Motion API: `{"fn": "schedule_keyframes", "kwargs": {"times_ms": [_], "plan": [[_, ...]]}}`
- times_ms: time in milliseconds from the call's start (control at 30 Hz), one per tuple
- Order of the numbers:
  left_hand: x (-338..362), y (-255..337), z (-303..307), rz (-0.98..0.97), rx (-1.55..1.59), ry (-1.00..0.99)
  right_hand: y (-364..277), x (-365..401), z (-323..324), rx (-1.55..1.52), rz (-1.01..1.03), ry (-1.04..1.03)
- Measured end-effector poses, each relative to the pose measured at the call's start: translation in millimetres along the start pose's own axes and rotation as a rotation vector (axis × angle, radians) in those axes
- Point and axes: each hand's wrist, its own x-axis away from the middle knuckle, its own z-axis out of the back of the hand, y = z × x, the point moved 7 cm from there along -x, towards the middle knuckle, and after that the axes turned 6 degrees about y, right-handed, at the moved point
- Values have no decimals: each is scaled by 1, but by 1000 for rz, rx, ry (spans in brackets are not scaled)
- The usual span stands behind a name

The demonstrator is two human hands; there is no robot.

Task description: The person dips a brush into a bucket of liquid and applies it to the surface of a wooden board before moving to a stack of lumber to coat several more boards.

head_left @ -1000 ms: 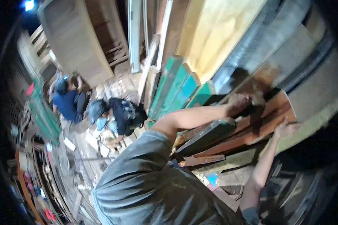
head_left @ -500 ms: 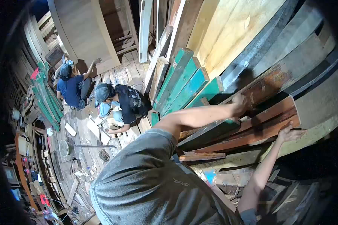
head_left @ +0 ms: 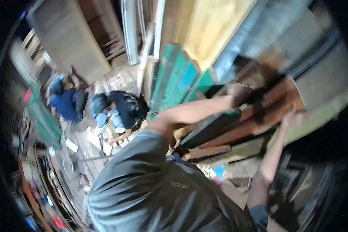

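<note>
Planks stand and lean in a row on the right of the head view. My left hand [head_left: 241,94], blurred, is curled over the edge of a dark, worn wooden plank [head_left: 272,63]. Its fingertips are hidden. Lower right, my right hand [head_left: 295,118] touches the end of a reddish-brown plank [head_left: 274,101], fingers stretched out and smeared by motion. Below my left forearm lies a dark plank with a green end [head_left: 210,129]. Green-painted boards [head_left: 174,79] stand just beyond that forearm.
Two people crouch on the plank floor at left, one in a dark blue shirt [head_left: 65,104], one in a black shirt [head_left: 128,106]. A large wooden panel [head_left: 67,38] leans behind them. A pale yellow board [head_left: 210,29] stands at the back. Scrap wood [head_left: 297,189] lies lower right.
The view has shifted and blurred, with the planks and people appearing farther left. Both my hands stay by the same planks. The person in dark blue has a hand raised by the panel in both frames.
</note>
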Motion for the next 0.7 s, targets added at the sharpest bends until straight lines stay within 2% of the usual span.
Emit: {"fn": "schedule_keyframes", "kwargs": {"times_ms": [67, 100, 133, 167, 200, 233, 267, 300, 333, 400, 467, 500, 600, 633, 700], "plan": [[30, -2, -19, -102, 198, 63, 8, 3, -2, 16, -78, -7], [48, -17, -41, -53, 149, 105, 6, 1, -3, -23, -23, 25], [64, -35, -89, -3, 100, 148, 4, 0, -3, -60, 34, 55], [65, -43, -104, 2, -97, -123, 1, -2, 0, -129, -34, 23], [72, -49, -117, -55, -308, -418, 7, -2, -4, -109, 8, 7], [83, -55, -127, -153, -461, -686, -1, -3, 3, -166, -57, -13], [79, -52, -112, -176, -326, -738, 0, -2, 2, -216, -32, 24], [75, -43, -75, -98, -445, -789, 14, 7, -8, -186, -95, -16], [65, -52, -78, -30, -328, -750, 0, 0, 3, -166, -92, -47], [47, -56, -73, -26, -336, -698, 3, 1, -1, -166, -76, -40], [23, -48, -49, -115, -482, -510, 5, 2, -2, -187, -26, -13], [7, -29, 5, 41, -437, -534, 4, 1, 0, -179, -23, -16], [-35, -55, -11, 53, -375, -423, 5, 0, -1, -156, -33, -39], [-44, -34, 38, 6, -340, -356, 5, 1, -1, -165, -34, -30], [-75, -35, 54, -161, -392, -102, 5, 2, 0, -186, -69, -28]]}}
